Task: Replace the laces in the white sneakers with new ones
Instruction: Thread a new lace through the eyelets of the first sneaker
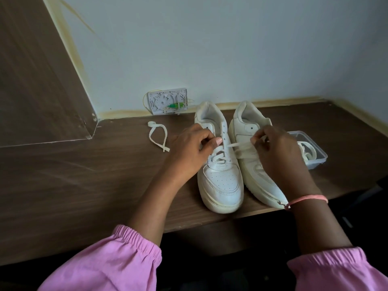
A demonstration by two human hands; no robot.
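Note:
Two white sneakers stand side by side on the brown wooden shelf (pixel 84 175), toes toward me. The left sneaker (pixel 220 181) has a white lace (pixel 237 144) threaded through its lower eyelets. My left hand (pixel 189 148) rests against this shoe's left side, its thumb and fingers pinching the lace at the eyelets. My right hand (pixel 275 152) lies over the right sneaker (pixel 247 124) and pinches the lace's other end, drawn taut to the right. A loose white lace (pixel 157 136) lies on the shelf to the left.
A clear plastic container (pixel 312 152) holding more white laces sits right of the shoes. A small white wall box (pixel 167 100) with a green part is mounted at the back wall. A brown panel (pixel 37 80) rises at the left. The shelf's front edge runs under my forearms.

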